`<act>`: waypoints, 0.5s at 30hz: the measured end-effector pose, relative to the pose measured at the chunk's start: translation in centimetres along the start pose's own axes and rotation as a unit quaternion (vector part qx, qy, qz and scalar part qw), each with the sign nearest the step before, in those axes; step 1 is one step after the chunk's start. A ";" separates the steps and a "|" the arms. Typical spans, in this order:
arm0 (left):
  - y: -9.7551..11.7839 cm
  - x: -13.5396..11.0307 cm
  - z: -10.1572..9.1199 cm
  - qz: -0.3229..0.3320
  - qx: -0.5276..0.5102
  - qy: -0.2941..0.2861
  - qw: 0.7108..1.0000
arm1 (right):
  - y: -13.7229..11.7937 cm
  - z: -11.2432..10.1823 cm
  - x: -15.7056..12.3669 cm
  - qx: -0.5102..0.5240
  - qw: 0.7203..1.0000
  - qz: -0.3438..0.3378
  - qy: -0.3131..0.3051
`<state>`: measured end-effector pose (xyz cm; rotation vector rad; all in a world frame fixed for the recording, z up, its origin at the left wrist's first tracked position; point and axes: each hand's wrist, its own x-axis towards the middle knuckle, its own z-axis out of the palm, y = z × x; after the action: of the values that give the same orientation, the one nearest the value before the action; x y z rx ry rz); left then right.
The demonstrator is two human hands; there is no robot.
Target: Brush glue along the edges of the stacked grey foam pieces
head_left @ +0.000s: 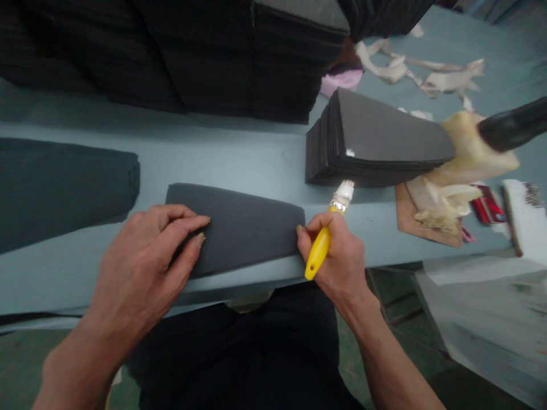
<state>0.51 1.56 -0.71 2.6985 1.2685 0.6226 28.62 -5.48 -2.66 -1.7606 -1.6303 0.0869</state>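
Observation:
A dark grey tapered panel (252, 225) lies flat near the table's front edge. My left hand (149, 259) rests over its left end, fingers stretched across the top surface and the thumb a little apart from them. My right hand (339, 253) is closed around a yellow-handled paintbrush (318, 253), whose white-coated bristles point away from me. The thumb tip of that hand touches the panel's narrow right end. Just beyond the bristles stands a stack of similar grey panels (393, 131), with a white spot on its near edge.
Tall dark stacks (205, 57) line the back of the blue-grey table (239, 151). Another dark piece (64, 191) lies at left. To the right are a yellowish container (474, 148) with a black handle (517, 122), a brown scrap (427, 222), a red item (487, 204) and pale strips (448, 77).

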 end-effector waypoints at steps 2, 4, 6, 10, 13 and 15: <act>-0.2 -0.1 0.1 0.007 0.002 0.003 1.000 | 0.4 -0.3 -0.1 -0.018 1.000 -0.016 0.002; -0.3 -0.2 0.3 0.011 0.003 0.011 1.000 | 0.5 -0.8 -0.3 -0.038 0.999 -0.033 0.003; -0.3 -0.2 0.4 0.012 0.001 0.020 1.000 | 0.3 -1.5 -0.3 -0.055 0.997 -0.053 0.014; 0.0 -0.5 0.6 0.004 -0.005 0.022 1.000 | -1.4 -2.1 0.1 -0.040 0.993 -0.098 0.054; 0.3 -0.7 0.7 -0.006 -0.001 0.028 1.000 | -3.3 -1.4 0.7 0.012 0.990 -0.134 0.041; 0.6 -0.8 0.7 -0.018 0.005 0.030 0.999 | -4.5 -0.4 1.2 0.063 0.986 -0.154 0.020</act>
<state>0.76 0.60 -1.50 2.6783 1.3340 0.6999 25.23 -4.89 0.55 -1.3905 -1.8055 0.0089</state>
